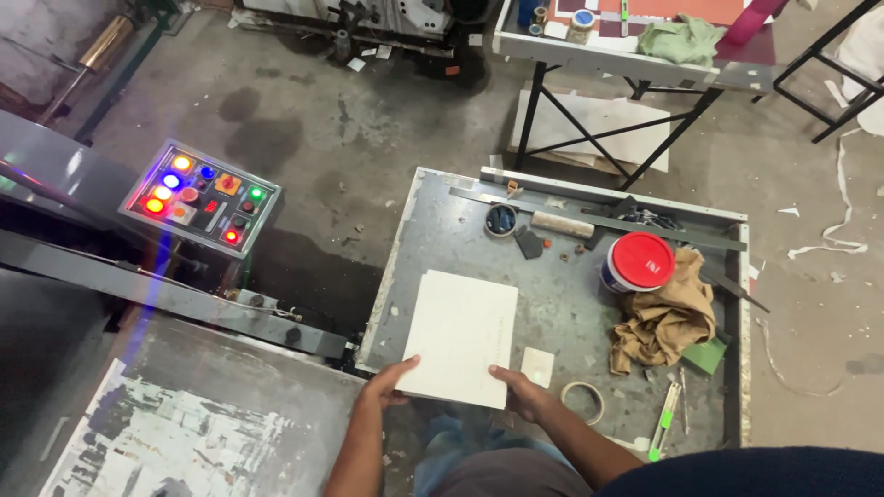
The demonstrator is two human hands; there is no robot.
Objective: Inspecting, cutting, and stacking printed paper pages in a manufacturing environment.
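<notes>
Fingers (pixel 402 368) of both hands clamped on white board (pixel 459 336), fingertips hidden beneath its near edge.

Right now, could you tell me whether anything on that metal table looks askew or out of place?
The brown cloth lies crumpled against the red-lidded tub. The white sheet stack sits skewed to the metal table edge, overhanging it, held by left hand and right hand.

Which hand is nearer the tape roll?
Right. The right hand grips the white sheet just left of the tape roll; the left hand holds its far corner.
</notes>
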